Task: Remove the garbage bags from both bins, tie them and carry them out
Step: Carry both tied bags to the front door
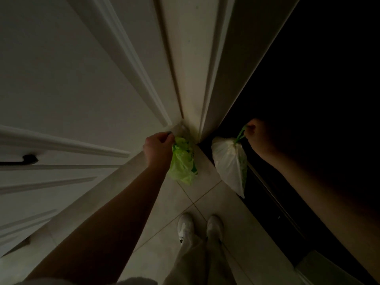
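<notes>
A small bright green garbage bag [183, 161] hangs from my left hand [157, 148], which grips its gathered top close to the white door frame. A white garbage bag [231, 163] with a green drawstring hangs from my right hand [260, 136], which is closed around the string. The white bag dangles over the dark doorway threshold. Both bags are off the floor and look tied shut at the top.
A white panelled door [61, 89] with a dark handle [28, 159] fills the left. The door frame [195, 68] stands straight ahead. To the right lies a dark open doorway [318, 68]. My feet in white shoes [186, 227] stand on pale floor tiles [205, 192].
</notes>
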